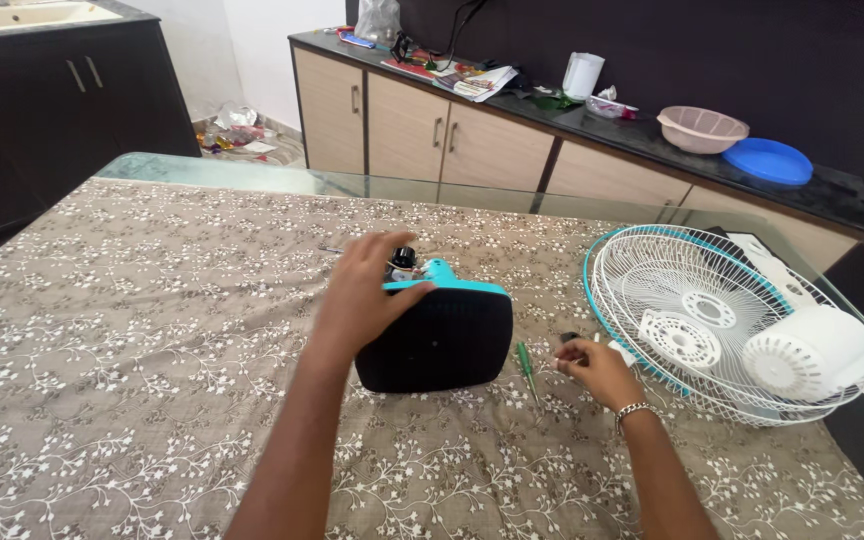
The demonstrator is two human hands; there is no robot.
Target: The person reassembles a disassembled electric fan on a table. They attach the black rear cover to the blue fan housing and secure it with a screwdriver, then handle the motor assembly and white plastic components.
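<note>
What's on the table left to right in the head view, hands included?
Left hand on the black and teal fan base → green-handled screwdriver → right hand, fingers pinched on a small dark part → white fan grille with teal rim → white motor housing.

fan base [437,340]: black underside up, teal top edge, tilted on patterned tabletop [132,330] | screwdriver [527,365]: green handle, lying flat just right of base | small dark part [569,338]: pinched, details unclear
</note>
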